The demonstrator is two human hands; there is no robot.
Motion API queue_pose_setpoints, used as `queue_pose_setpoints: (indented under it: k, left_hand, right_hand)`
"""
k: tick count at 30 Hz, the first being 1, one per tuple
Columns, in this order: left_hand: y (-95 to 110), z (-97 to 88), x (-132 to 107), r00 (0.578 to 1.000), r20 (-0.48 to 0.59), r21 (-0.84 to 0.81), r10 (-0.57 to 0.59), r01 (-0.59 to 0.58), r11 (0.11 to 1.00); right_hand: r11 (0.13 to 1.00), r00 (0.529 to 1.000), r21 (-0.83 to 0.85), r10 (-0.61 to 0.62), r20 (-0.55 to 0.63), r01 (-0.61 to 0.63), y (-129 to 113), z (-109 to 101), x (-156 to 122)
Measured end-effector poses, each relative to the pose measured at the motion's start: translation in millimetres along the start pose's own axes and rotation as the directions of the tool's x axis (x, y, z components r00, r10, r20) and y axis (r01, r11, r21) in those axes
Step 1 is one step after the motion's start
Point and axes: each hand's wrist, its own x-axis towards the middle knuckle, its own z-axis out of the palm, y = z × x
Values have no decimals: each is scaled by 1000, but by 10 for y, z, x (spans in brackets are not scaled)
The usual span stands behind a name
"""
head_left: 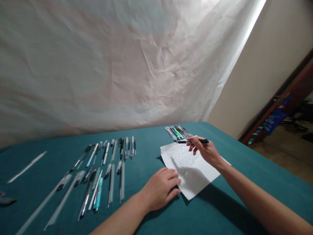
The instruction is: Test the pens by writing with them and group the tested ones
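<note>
My right hand is closed around a black pen, held nearly level above the upper part of a white sheet of paper. Lines of small handwriting cover the upper part of the sheet; its lower part is blank and partly shaded. With fingers stretched out, my left hand rests at the left edge of the paper, its fingertips touching it. A row of pens lies side by side just beyond the paper's top edge.
On the left of the green table, several pen parts, clear barrels and caps lie in two rows, among them a turquoise pen. A thin pale strip lies farther left. A pale sheet hangs behind the table.
</note>
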Motion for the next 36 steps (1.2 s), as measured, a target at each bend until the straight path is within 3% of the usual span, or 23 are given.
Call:
queue_pose_setpoints:
  k: [6, 12, 17, 20, 27, 36]
  left_hand:
    - [65, 24, -9, 992, 123, -44, 39, -34, 998]
    - [64, 28, -6, 991, 130, -67, 29, -20, 998]
    - [47, 37, -5, 993, 115, -97, 24, -13, 995]
    - [42, 42, 4, 992, 128, -90, 17, -6, 996]
    - [20, 35, 6, 997, 77, -107, 33, -24, 994]
    - [27, 16, 17, 997, 67, -93, 38, -32, 995]
  right_hand:
    - [969, 962, 141, 226, -155, -205, 247, -86, -376]
    - [882, 934, 311, 349, 72, -354, 364, -14, -513]
    - [966, 966, -33, 256, 27, -255, 365, 20, -537]
    - [974, 984, -142, 179, 22, -174, 404, -3, -558]
    - [963, 984, -205, 168, -51, -176, 538, -73, -600]
    - [954, 991, -267, 132, -36, -137, 548, -68, -608]
